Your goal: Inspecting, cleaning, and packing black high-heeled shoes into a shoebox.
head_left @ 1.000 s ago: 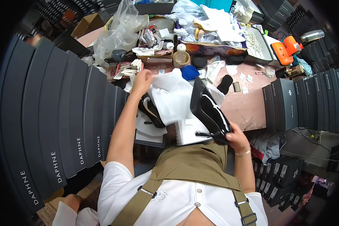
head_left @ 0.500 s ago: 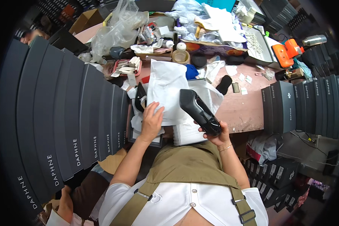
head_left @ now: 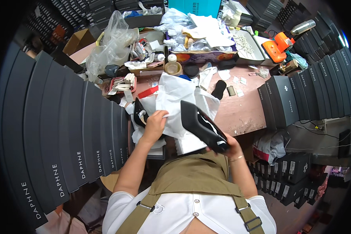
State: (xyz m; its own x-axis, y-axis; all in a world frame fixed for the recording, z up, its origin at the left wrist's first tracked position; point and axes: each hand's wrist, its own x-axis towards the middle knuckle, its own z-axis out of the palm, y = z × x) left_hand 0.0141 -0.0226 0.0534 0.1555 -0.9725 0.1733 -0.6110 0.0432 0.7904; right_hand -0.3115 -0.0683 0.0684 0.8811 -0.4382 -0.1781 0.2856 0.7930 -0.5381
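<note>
My right hand (head_left: 231, 147) is closed round the heel end of a glossy black shoe (head_left: 201, 124), its toe tilted up and away from me. With thumb and fingers pressed together, my left hand (head_left: 156, 124) pinches the left edge of a sheet of white tissue paper (head_left: 175, 93). The sheet spreads over the table's near edge, partly behind the shoe. Just left of it a second black shoe (head_left: 137, 113) lies among white paper in an open box, which is largely hidden. Below the sheet shows a white box part (head_left: 189, 144).
Stacks of dark shoe boxes (head_left: 72, 124) wall in the left side; more boxes (head_left: 286, 99) stand at right. Across the back are a carton of crumpled paper (head_left: 202, 56), a tape roll (head_left: 173, 69) and an orange device (head_left: 276, 48). A black insole (head_left: 219, 89) lies on the pink table (head_left: 245, 111).
My left hand has gone from lying on the tissue paper to pinching its edge. The shoe in my right hand has turned and come slightly lower. The view has shifted.
</note>
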